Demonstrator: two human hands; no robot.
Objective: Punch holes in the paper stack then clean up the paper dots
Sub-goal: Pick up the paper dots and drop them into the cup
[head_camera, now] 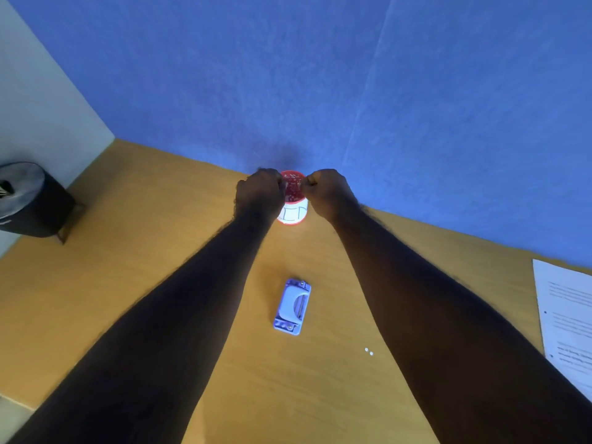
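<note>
Over the cup (293, 200), the left hand (260, 193) and right hand (327, 191) were curled shut; contents unclear. Two paper dots (369, 351) on the counter (160, 238) looked featherlight, best pinched or swept.

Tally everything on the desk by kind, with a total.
Hole punch: 1
Red-rimmed cup: 1
Loose paper dots: 2
Paper stack: 1
Total: 5
Left hand and right hand are closed over the cup.
</note>
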